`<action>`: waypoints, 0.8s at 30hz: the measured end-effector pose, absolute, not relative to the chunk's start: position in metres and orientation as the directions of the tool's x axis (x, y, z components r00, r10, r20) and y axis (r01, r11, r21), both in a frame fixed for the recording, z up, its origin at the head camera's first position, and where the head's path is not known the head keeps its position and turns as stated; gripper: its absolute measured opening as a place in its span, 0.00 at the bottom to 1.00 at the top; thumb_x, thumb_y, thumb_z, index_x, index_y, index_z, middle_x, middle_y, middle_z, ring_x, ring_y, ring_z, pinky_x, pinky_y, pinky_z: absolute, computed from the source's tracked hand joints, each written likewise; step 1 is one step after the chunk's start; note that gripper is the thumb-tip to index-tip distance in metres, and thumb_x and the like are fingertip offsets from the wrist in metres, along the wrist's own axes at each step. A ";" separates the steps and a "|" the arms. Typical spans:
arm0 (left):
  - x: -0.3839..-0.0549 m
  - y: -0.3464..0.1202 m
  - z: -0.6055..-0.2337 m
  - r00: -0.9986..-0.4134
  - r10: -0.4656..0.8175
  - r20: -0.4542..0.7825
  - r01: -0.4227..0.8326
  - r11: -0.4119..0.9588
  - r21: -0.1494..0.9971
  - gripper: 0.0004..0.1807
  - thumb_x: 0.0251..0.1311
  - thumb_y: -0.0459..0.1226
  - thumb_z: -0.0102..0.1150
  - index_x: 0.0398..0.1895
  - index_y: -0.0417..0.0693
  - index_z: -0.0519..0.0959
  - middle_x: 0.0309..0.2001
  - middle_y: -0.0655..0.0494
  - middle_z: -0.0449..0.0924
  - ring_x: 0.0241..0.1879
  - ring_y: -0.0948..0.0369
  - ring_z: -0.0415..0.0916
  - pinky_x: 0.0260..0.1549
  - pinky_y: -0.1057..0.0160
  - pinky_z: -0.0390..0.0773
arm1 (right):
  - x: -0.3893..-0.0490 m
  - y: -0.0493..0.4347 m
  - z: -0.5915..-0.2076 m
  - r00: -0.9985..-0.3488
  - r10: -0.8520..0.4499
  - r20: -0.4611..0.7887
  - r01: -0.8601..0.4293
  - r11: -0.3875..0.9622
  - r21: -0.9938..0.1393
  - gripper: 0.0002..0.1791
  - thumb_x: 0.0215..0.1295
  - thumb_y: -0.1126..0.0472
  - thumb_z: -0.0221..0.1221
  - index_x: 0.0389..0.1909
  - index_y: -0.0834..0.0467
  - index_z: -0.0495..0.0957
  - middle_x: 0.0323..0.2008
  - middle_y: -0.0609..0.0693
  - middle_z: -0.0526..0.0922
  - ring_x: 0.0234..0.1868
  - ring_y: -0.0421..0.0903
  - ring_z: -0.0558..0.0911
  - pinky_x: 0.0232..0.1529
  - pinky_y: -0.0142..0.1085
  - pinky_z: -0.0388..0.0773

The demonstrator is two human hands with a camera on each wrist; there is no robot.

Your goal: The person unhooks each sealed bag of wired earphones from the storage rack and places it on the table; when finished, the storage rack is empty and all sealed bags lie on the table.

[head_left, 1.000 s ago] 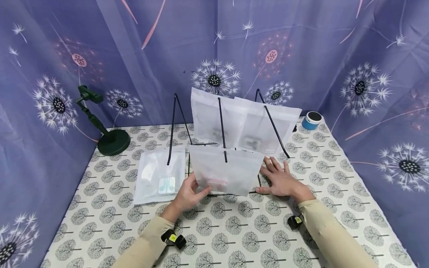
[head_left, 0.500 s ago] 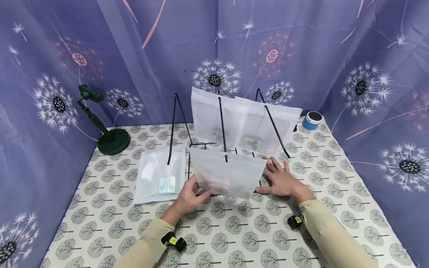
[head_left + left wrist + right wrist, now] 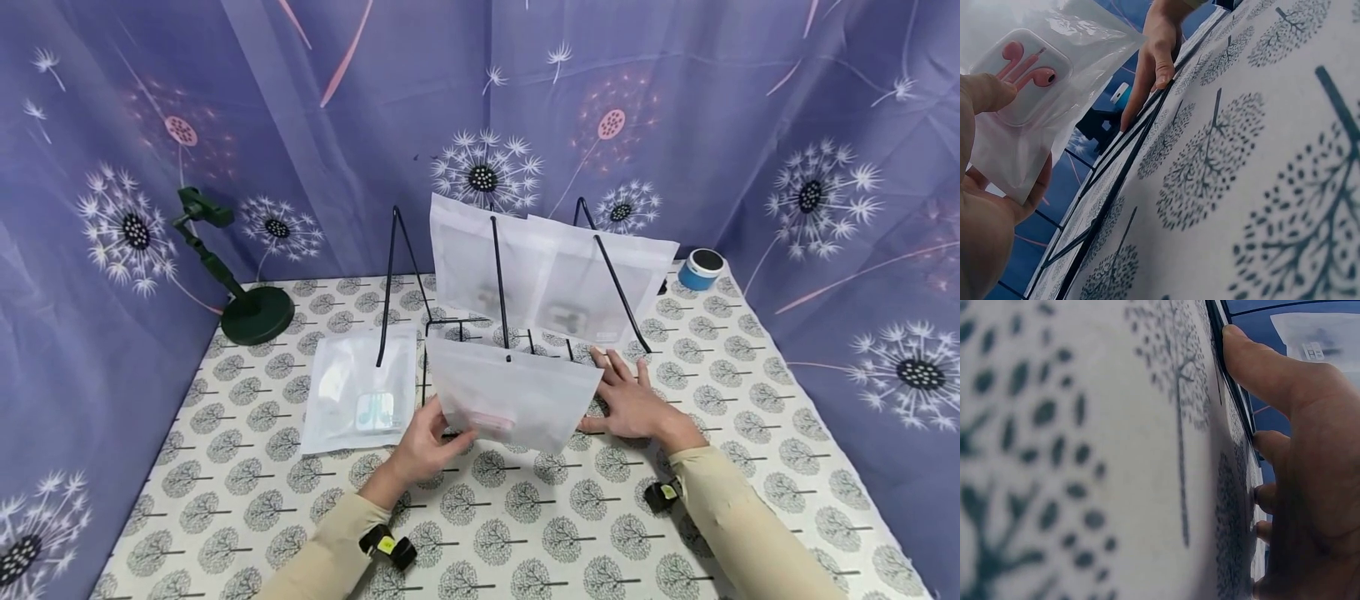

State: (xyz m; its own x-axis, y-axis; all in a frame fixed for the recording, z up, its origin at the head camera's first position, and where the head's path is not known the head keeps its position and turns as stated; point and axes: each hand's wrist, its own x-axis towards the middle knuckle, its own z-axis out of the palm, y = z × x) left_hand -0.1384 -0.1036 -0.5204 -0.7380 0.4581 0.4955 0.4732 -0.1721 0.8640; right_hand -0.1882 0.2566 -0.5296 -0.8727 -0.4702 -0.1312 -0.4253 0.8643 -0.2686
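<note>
With our left hand [image 3: 420, 446] we are pinching a frosted pouch [image 3: 517, 387] near its lower left corner, thumb in front, and pink earphones [image 3: 1025, 72] are showing through it. The tip of a black wire rack's [image 3: 500, 283] middle prong is poking out near the pouch's top edge. Our right hand [image 3: 630, 408] is resting with spread fingers at the rack's base, low over the desk [image 3: 570, 567]. Behind, two hanging pouches [image 3: 480, 258] are overlapping; to the left, we are seeing a pouch with mint-coloured contents [image 3: 330, 400].
</note>
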 end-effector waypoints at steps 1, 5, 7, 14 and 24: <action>-0.138 -0.104 -0.520 -0.737 0.457 0.498 0.475 -0.173 0.863 0.32 0.54 0.17 0.58 0.63 0.32 0.63 0.59 0.44 0.72 0.58 0.59 0.74 0.59 0.55 0.78 | -0.188 0.257 -0.531 -0.873 -0.471 -0.130 -0.426 0.864 -0.267 0.52 0.54 0.26 0.57 0.74 0.50 0.58 0.78 0.60 0.39 0.76 0.66 0.39 0.66 0.75 0.31; -0.136 -0.104 -0.519 -0.723 0.459 0.517 0.489 -0.189 0.852 0.33 0.52 0.15 0.58 0.63 0.30 0.62 0.60 0.44 0.71 0.59 0.59 0.74 0.59 0.55 0.77 | -0.188 0.258 -0.534 -0.874 -0.469 -0.129 -0.424 0.865 -0.268 0.51 0.54 0.26 0.56 0.74 0.50 0.59 0.78 0.59 0.38 0.76 0.66 0.39 0.66 0.75 0.31; -0.134 -0.104 -0.517 -0.725 0.461 0.511 0.484 -0.187 0.855 0.33 0.52 0.15 0.58 0.63 0.30 0.62 0.60 0.43 0.71 0.59 0.58 0.74 0.60 0.55 0.77 | -0.188 0.258 -0.535 -0.873 -0.470 -0.127 -0.426 0.864 -0.268 0.51 0.54 0.25 0.56 0.74 0.49 0.60 0.78 0.60 0.38 0.76 0.66 0.39 0.66 0.76 0.31; -0.122 -0.108 -0.515 -0.780 0.464 0.420 0.418 -0.114 0.901 0.26 0.56 0.20 0.59 0.58 0.34 0.66 0.56 0.45 0.72 0.56 0.62 0.75 0.60 0.61 0.77 | -0.189 0.257 -0.532 -0.874 -0.469 -0.125 -0.423 0.862 -0.279 0.54 0.51 0.26 0.58 0.76 0.45 0.53 0.78 0.59 0.39 0.76 0.67 0.41 0.66 0.75 0.31; -0.107 -0.119 -0.513 -0.778 0.443 0.445 0.454 -0.094 0.886 0.29 0.56 0.19 0.59 0.62 0.33 0.64 0.57 0.43 0.72 0.56 0.61 0.75 0.59 0.59 0.78 | -0.189 0.257 -0.530 -0.868 -0.476 -0.144 -0.432 0.865 -0.257 0.56 0.53 0.23 0.53 0.78 0.45 0.47 0.78 0.60 0.39 0.76 0.67 0.40 0.67 0.75 0.30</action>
